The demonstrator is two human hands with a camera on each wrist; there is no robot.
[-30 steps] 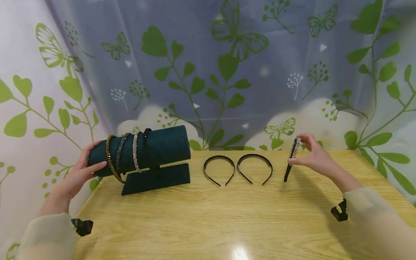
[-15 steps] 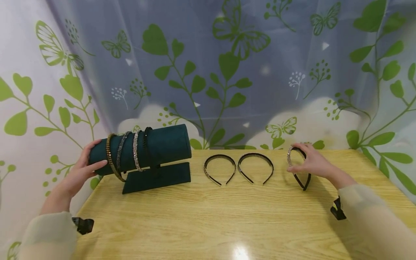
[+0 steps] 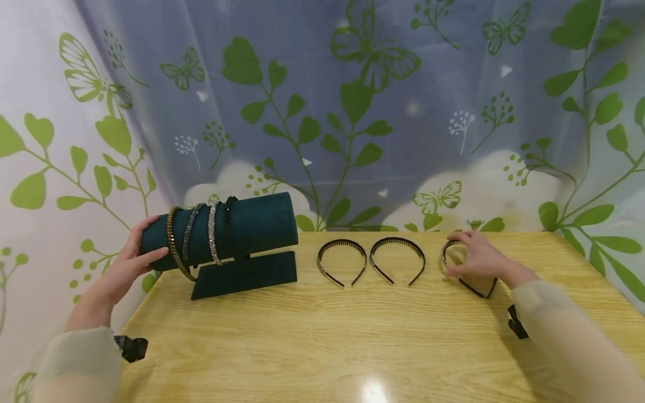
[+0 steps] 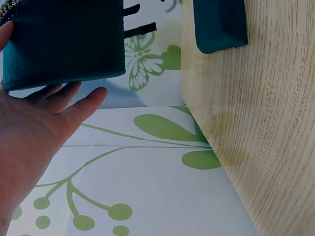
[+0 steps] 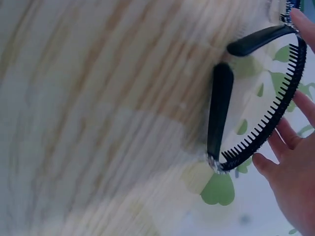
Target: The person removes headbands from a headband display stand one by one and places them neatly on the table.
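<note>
A dark green velvet headband stand (image 3: 262, 221) stands on the left, its roll raised over a flat base (image 3: 252, 274). My left hand (image 3: 115, 279) grips the roll's left end, thumb at the front and fingers behind. Round the roll sit several headbands: a gold one (image 3: 172, 238), a dark grey glittery one, a silver one (image 3: 211, 232) and a black one. At the right, my right hand (image 3: 481, 258) holds a black toothed headband (image 5: 278, 118) with a sparkly outer face by its arch. Its two ends point toward the front, at or just over the table.
Two toothed black headbands lie side by side mid-table, a left one (image 3: 342, 242) and a right one (image 3: 398, 240). The wooden table (image 3: 312, 341) ends at the back against a leaf-and-butterfly curtain (image 3: 302, 112). A small black device sits at each wrist.
The right hand has turned the headband from edge-on to facing the front and lowered it toward the table. The left hand and stand have stayed put.
</note>
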